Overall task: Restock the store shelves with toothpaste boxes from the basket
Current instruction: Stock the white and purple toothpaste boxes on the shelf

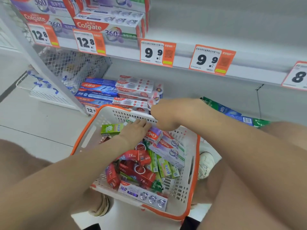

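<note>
Reaching into the basket (181, 193) at frame centre, the left hand (135, 131) lies flat on the boxes near the far wall. Its fingers are straight and spread. The fingertips touch a green box (111, 129) and a purple box (155, 134). The right hand (166, 113) hovers over the far rim, curled and blurred; can't tell if it grips anything.

The basket is white with an orange rim and sits on the floor between the person's knees. It is full of loose toothpaste boxes (141, 171): red, green and purple, piled at mixed angles. A white 360 box (142, 195) lies against the near wall.

On the lower shelf, just behind the basket, are stacked blue boxes (98, 93) and white-red boxes (134, 87). A green-blue box (232, 113) lies on the same shelf, right of the right hand.

The upper shelf, upper left of frame, holds Colgate 360 boxes (108, 25). Price tags run along its edge: 12.8 (88, 42) and 9.9 (156, 53). A wire rack (73, 65) stands at left. A white shoe (206, 165) shows right of the basket.
</note>
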